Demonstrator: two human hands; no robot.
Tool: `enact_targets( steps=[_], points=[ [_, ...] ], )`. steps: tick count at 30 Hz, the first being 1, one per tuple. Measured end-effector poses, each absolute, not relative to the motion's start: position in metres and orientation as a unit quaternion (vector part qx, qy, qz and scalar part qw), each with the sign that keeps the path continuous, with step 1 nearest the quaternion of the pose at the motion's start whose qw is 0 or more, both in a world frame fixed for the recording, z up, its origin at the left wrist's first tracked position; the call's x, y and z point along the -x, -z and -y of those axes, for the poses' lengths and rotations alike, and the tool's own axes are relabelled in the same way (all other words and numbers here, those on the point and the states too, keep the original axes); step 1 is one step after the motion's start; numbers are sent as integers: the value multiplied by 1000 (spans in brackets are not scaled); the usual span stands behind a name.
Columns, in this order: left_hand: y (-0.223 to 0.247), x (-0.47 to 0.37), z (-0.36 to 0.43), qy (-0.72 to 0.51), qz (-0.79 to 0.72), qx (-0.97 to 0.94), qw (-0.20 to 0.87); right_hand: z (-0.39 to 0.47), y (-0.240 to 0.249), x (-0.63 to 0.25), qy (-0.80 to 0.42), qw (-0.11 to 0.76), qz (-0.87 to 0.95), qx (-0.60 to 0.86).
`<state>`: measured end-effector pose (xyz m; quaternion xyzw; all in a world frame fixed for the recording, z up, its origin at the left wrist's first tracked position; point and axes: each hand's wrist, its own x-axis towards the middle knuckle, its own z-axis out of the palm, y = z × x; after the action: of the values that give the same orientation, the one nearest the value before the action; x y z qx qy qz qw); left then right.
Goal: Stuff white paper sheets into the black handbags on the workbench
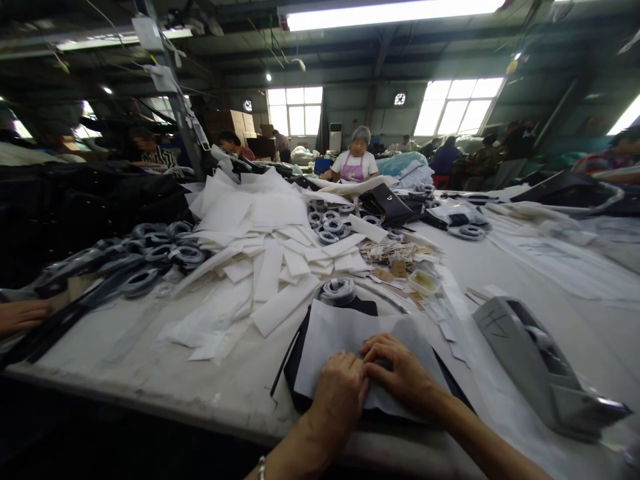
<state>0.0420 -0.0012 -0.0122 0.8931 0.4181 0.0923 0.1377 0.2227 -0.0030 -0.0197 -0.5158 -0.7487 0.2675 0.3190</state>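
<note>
Papery white sheet under bent fingers

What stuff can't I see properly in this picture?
In the head view:
Whether the left hand or right hand holds something small: the hands hide it.
Most of the black item: covered by the white sheet.
Another person's hand: its arm is cut off by the left edge.
Wall clock: too small to read.

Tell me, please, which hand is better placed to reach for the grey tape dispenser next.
The right hand, I judge: it is over the white sheet, on the side nearer the tape dispenser, while the left hand is farther off, with the right hand between.
</note>
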Motion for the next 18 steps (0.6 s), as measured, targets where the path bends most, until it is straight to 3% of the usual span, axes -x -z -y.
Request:
enact_targets(
  steps=[9, 18],
  points=[
    [-12, -53, -32, 20, -296, -943, 153, -1, 18, -228, -300, 301, 776, 466],
    [-3, -30, -42, -112, -309, -927, 180, 9, 9, -227, -320, 298, 760, 481]
  ],
)
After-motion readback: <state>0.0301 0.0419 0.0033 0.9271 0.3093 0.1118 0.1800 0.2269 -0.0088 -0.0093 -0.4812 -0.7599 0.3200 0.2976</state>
